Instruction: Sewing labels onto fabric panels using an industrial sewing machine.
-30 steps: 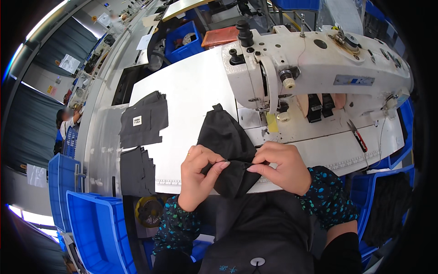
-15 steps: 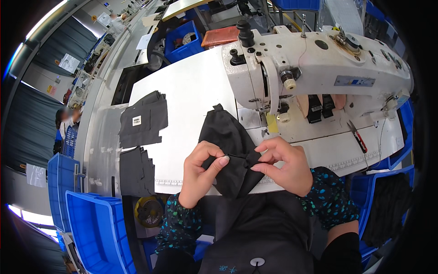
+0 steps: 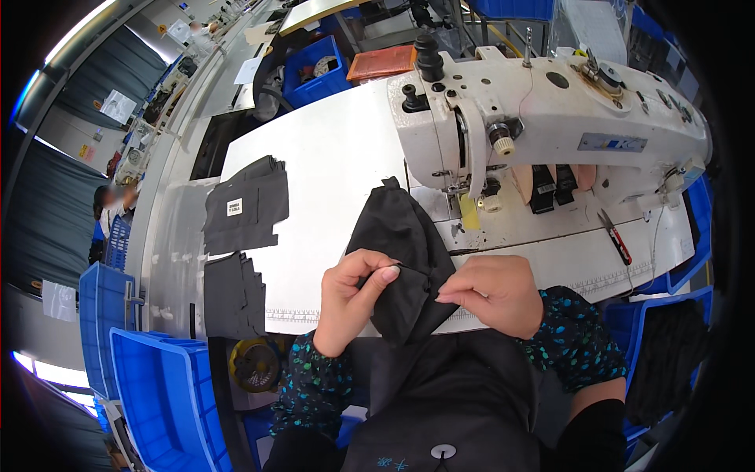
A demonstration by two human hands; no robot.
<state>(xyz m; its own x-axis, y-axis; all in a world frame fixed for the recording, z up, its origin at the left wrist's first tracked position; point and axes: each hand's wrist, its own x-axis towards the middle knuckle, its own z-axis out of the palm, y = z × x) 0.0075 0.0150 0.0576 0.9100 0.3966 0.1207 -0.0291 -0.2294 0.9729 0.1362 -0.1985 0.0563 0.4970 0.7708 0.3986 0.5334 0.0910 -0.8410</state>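
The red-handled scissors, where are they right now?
In the head view, the red-handled scissors lie toward the right of the white table, just in front of the sewing machine and beyond the right hand.

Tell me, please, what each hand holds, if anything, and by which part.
The left hand pinches the black cloth by a fold at its left side. The right hand is at the cloth's right side; whether it grips cannot be told.

White surface [image 3: 326,149]: open lane between dark-grey cloth stacks [image 3: 267,193], left, and tapered black fabric piece [image 3: 393,224], centre. Far right blocked by white metal sewing machine [image 3: 562,106]; red-handled metal snips [image 3: 619,241] lie nearer, right.
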